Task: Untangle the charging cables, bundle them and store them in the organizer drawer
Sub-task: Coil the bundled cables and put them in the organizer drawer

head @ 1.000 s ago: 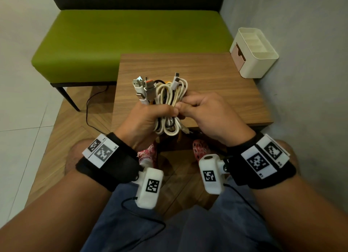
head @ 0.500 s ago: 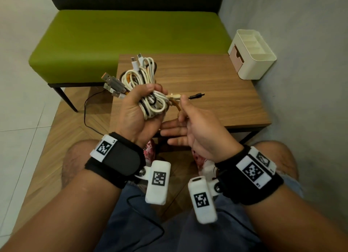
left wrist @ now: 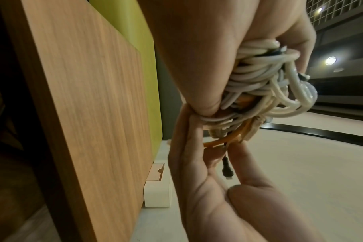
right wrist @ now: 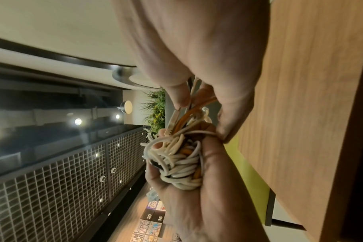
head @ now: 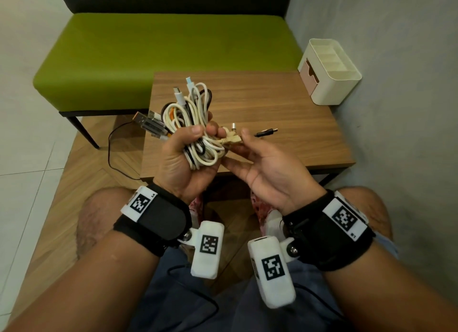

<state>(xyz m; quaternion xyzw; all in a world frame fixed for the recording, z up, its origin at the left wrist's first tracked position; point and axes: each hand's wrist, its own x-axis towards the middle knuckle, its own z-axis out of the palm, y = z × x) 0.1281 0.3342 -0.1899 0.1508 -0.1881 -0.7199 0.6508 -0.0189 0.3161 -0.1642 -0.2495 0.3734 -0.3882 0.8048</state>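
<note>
A tangled bundle of white, black and orange charging cables (head: 195, 123) sits in my left hand (head: 178, 163), whose fingers and thumb curl round it above the table's near edge. Several USB plugs (head: 151, 125) stick out to the left of the fist. My right hand (head: 262, 168), palm up just right of the bundle, pinches loose cable ends (head: 231, 140) between thumb and index finger. A black connector (head: 266, 132) pokes out to the right. In the right wrist view the thumb (right wrist: 179, 95) presses on orange and white strands (right wrist: 197, 108). The cream organizer (head: 332, 71) stands at the table's far right corner.
The wooden table (head: 285, 113) lies ahead of my knees. The organizer's pink drawer (head: 308, 76) is shut. A green bench (head: 161, 51) stands behind the table, and a grey wall runs along the right. A black cord (head: 111, 153) trails on the floor at left.
My left hand has turned palm up and carried the bundle left. My right hand let go of the bundle's middle, opened out and now pinches loose ends at its right side.
</note>
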